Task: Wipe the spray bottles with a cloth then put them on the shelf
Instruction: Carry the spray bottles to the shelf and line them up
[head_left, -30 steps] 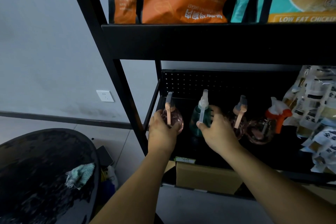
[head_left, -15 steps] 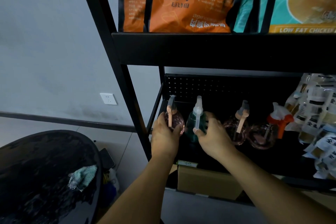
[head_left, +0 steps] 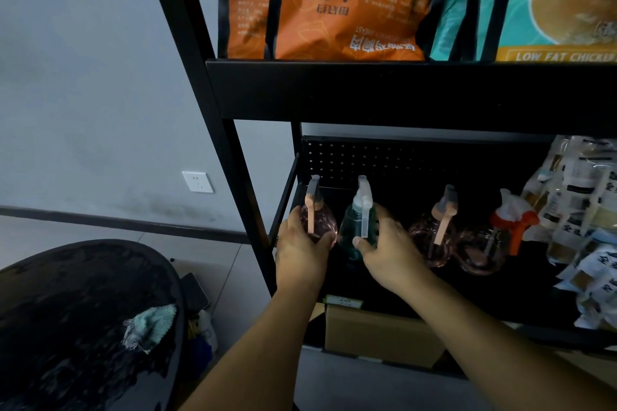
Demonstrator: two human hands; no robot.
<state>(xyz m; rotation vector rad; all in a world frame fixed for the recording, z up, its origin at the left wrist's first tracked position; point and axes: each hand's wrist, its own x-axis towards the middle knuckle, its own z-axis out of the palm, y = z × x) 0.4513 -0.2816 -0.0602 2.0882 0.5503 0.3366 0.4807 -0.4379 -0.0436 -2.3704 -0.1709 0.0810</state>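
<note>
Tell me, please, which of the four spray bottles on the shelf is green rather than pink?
The green spray bottle, second from the left with a clear trigger, held by the right hand; the other three have pinkish bodies.

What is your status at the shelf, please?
Left hand grips pink round spray bottle. Right hand holds teal spray bottle. Both on black metal shelf. Nothing blocking.

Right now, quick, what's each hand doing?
Left hand: fingers curled round the pink spray bottle on the shelf.
Right hand: holding the green spray bottle.
</note>
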